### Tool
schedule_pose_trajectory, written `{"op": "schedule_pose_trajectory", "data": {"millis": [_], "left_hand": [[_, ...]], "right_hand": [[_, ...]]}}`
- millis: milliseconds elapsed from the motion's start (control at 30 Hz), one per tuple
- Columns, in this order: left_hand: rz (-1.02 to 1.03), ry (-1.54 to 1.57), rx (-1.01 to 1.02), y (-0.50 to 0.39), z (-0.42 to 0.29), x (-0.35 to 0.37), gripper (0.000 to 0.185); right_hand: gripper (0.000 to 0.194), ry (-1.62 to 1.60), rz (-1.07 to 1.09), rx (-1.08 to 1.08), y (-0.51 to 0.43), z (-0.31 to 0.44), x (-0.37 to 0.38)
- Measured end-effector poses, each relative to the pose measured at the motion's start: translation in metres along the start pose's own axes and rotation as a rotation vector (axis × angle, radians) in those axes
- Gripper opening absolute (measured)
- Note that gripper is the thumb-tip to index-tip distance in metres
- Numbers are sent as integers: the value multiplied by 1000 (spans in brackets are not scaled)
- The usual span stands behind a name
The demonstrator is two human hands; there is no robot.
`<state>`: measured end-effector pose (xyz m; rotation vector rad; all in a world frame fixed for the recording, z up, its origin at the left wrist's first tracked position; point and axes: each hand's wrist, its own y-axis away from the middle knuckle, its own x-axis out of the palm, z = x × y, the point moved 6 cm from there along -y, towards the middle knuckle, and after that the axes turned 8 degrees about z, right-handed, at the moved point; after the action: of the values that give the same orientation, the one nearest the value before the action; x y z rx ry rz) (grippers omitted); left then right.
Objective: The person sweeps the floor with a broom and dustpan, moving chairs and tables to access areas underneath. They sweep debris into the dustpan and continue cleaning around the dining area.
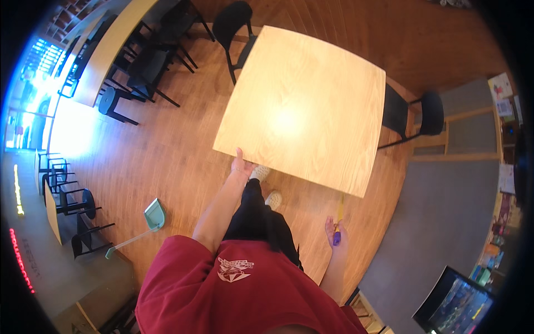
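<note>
My left hand (243, 164) is at the near edge of a square wooden table (308, 100), thumb over the top and fingers under the edge. To the right of it, beyond the table's near edge, my right hand (336, 234) is closed around the purple end of a long-handled tool (341, 213). Its thin yellow shaft runs forward under the table's near right corner, where its far end is hidden. The tabletop is bare, with a bright light reflection.
Black chairs (232, 25) stand beside the table's far left and right (431, 112) sides. A green long-handled dustpan (155, 214) is on the wood floor at left. More tables and a black stool (109, 100) are at upper left; a grey counter (434, 217) and a monitor (454, 302) are at right.
</note>
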<state>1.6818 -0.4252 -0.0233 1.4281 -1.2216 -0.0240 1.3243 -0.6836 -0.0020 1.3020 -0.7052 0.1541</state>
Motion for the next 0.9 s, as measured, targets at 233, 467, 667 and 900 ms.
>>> {"op": "schedule_pose_trajectory", "data": {"millis": [233, 467, 667, 900], "left_hand": [[-149, -248, -83, 9, -32, -8, 63], [-596, -752, 187, -85, -227, -5, 64], [-225, -1195, 490, -262, -352, 183, 87], [-375, -1474, 386, -396, -399, 275, 50]], "right_hand": [[22, -85, 282, -70, -62, -10, 107], [51, 86, 372, -51, -77, -69, 136], [61, 313, -2, -80, -81, -85, 131], [60, 276, -288, -64, -73, -83, 120]]}}
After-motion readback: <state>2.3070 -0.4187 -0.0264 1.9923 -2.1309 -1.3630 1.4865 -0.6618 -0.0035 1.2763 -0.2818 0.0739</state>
